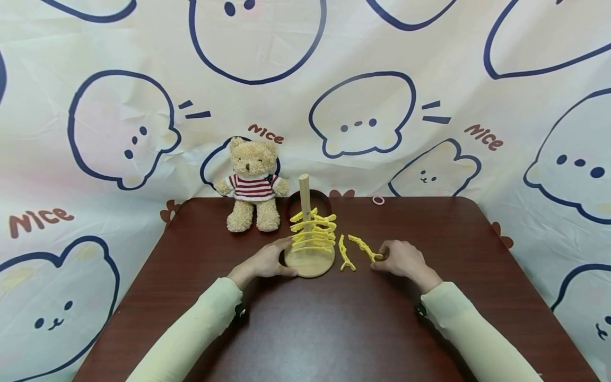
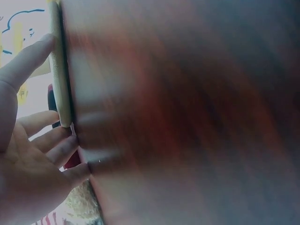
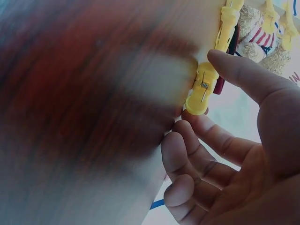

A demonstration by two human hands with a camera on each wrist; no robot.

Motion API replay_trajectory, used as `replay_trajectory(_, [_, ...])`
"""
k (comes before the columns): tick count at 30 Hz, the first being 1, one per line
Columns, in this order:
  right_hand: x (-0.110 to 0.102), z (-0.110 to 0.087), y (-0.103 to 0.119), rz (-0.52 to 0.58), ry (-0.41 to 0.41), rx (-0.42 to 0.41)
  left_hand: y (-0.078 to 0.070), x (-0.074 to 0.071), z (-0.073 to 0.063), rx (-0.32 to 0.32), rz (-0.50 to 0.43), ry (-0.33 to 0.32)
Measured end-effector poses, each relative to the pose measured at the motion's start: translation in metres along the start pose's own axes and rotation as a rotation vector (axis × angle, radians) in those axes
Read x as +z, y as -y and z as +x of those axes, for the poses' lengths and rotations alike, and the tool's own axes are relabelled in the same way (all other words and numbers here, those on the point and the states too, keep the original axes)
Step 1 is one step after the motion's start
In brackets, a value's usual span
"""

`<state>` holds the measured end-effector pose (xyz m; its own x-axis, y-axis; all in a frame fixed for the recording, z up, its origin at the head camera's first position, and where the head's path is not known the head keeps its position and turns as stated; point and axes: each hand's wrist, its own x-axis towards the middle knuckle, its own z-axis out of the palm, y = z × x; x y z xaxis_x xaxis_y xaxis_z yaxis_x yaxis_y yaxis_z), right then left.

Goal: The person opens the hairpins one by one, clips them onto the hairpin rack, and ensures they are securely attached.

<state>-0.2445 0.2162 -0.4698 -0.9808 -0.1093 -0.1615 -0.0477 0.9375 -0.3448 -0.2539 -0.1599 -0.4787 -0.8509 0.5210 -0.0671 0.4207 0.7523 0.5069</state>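
Note:
A round wooden stand (image 1: 309, 268) with an upright post carries several yellow spring clips (image 1: 313, 236), stacked one above another. My left hand (image 1: 267, 259) holds the base at its left and front edge, thumb in front and fingers at the side. In the left wrist view the thumb lies against the rim of the wooden base (image 2: 58, 79). My right hand (image 1: 401, 259) pinches the forked end of a yellow clip (image 1: 365, 248) lying on the table; its metal spring shows in the right wrist view (image 3: 205, 86). A second loose yellow clip (image 1: 345, 255) lies between that clip and the stand.
A teddy bear (image 1: 254, 188) in a striped shirt sits at the back left of the brown table (image 1: 324, 329). A dark red ring (image 1: 329, 199) stands behind the post. A small pink ring (image 1: 378, 200) is at the back edge, before a printed cloth (image 1: 286, 111).

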Motion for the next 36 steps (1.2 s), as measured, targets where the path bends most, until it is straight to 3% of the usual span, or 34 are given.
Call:
replay_trajectory(10, [-0.002,0.001,-0.004,-0.001,-0.03,-0.043,0.001,0.001,0.002,-0.015,-0.014,0.009])
replay_trajectory(20, [-0.003,0.004,-0.018,0.158,-0.127,-0.113,0.002,0.002,0.002,-0.012,-0.007,0.002])
replay_trajectory(25, [-0.007,0.003,-0.02,0.246,-0.148,-0.105,0.003,0.002,0.002,-0.018,-0.011,0.002])
replay_trajectory(36, [-0.022,-0.002,-0.015,0.314,-0.258,-0.158,0.002,0.0,0.001,-0.026,-0.022,0.003])
